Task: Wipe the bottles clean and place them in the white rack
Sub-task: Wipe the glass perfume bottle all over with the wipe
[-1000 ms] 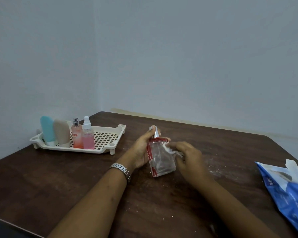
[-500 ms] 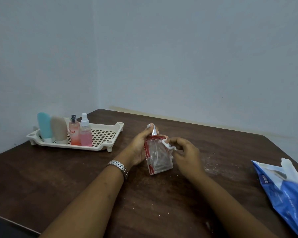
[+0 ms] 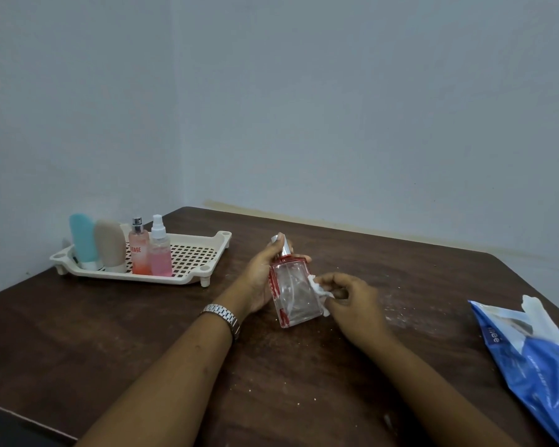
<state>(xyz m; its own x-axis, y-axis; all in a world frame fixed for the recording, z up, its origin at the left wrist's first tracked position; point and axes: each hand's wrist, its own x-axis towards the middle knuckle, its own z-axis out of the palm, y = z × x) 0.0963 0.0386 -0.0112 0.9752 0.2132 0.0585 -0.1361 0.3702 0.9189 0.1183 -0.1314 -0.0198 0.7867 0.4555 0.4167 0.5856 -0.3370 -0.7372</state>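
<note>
At the left of the desk (image 3: 110,333), the white rack (image 3: 223,235) is carrying four upright bottles: a teal tube (image 3: 83,240), a beige tube (image 3: 110,245) and two pink sprays (image 3: 159,253). In the centre, the left hand (image 3: 262,279) (watch on the wrist) is gripping the clear bottle (image 3: 296,291), fingers curling round its neck and shoulder. The bottle is leaning slightly, well apart from the rack. The right hand (image 3: 352,301) is pinching a white wipe (image 3: 317,287) in its fingers against the bottle's right side. A blue packet (image 3: 536,359) is lying at the far right.
</note>
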